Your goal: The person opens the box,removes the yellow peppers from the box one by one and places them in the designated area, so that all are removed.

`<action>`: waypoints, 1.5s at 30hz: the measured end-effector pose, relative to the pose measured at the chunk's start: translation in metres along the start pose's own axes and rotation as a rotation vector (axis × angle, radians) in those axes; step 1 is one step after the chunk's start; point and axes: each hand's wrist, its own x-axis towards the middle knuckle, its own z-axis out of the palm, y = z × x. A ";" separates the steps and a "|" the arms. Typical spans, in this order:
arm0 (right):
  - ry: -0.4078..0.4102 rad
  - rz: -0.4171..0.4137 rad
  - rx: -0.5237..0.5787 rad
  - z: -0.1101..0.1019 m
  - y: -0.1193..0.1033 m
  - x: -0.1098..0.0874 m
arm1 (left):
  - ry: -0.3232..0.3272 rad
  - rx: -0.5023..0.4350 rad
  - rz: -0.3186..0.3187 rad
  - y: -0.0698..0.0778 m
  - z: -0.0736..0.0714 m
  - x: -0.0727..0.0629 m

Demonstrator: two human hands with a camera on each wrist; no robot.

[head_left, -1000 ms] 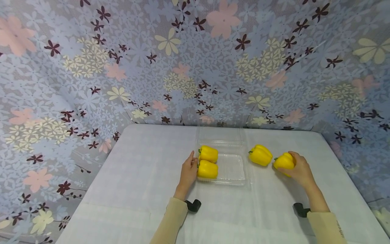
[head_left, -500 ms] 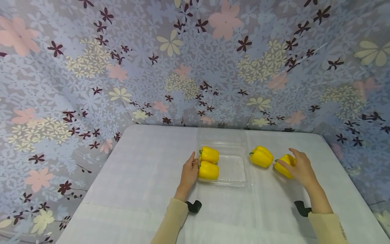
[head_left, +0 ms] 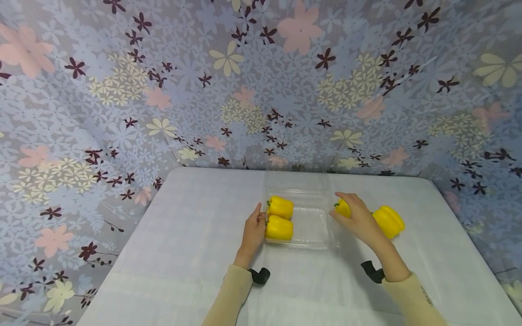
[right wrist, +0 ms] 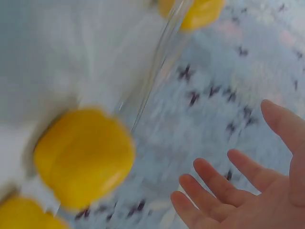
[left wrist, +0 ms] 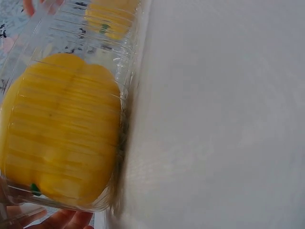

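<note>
A clear plastic clamshell container [head_left: 311, 246] lies with its lid raised at the back; two yellow bell peppers [head_left: 279, 227] fill its left side. At its left edge, my left hand [head_left: 253, 230] holds the rim, its fingertips [left wrist: 78, 220] showing by the container's end in the left wrist view. My right hand [head_left: 359, 219] reaches over a yellow bell pepper [head_left: 341, 207] to the right of the container, partly covering it. In the right wrist view its fingers [right wrist: 217, 186] are spread, with a pepper [right wrist: 86, 157] apart from them. Another yellow bell pepper [head_left: 389, 222] lies behind the right wrist.
A white-covered table [head_left: 195, 217] carries everything, with a floral cloth [head_left: 261, 90] hanging behind its far edge. A black angled piece [head_left: 260, 275] sits at the left wrist and a similar piece [head_left: 372, 271] at the right wrist.
My right hand has let go of the outer right pepper and moved left over the inner one. The outer pepper stays on the table. My left hand remains at the container.
</note>
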 end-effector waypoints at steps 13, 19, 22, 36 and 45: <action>-0.059 -0.128 0.042 0.076 -0.040 0.015 | -0.005 0.006 0.001 -0.001 0.001 0.001; -0.044 -0.161 0.056 0.105 -0.049 0.018 | -0.004 0.008 -0.001 0.000 0.001 0.002; -0.035 -0.153 0.066 0.117 -0.051 0.019 | -0.004 0.006 0.012 0.001 0.001 0.003; 0.018 0.016 0.061 0.149 -0.063 0.017 | 0.017 -0.008 0.029 -0.003 0.002 0.001; 0.068 0.074 0.044 0.156 -0.070 0.022 | 0.024 -0.016 0.035 -0.002 0.002 0.002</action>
